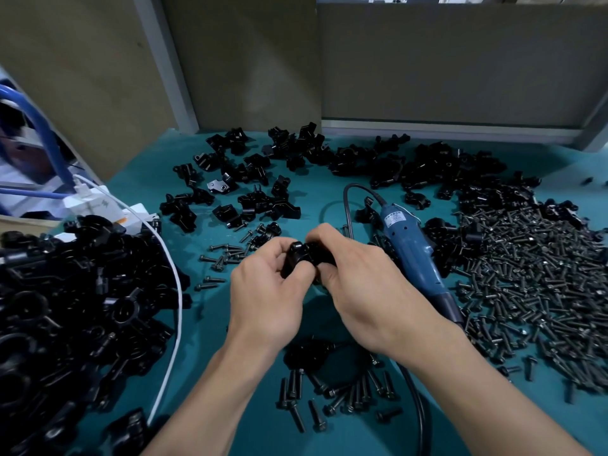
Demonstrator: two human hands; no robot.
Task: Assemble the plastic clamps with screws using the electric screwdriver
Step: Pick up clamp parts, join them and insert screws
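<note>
Over teal table [322, 205], black clamp [301, 256] between both hands' fingers [297, 278].

Teal mat [312, 192] is covering the bench. Beige partition panels [246, 60] are standing along the far edge, with a grey metal post [161, 60] running between them. Blue tube frame [44, 133] is curving at far left.
</note>
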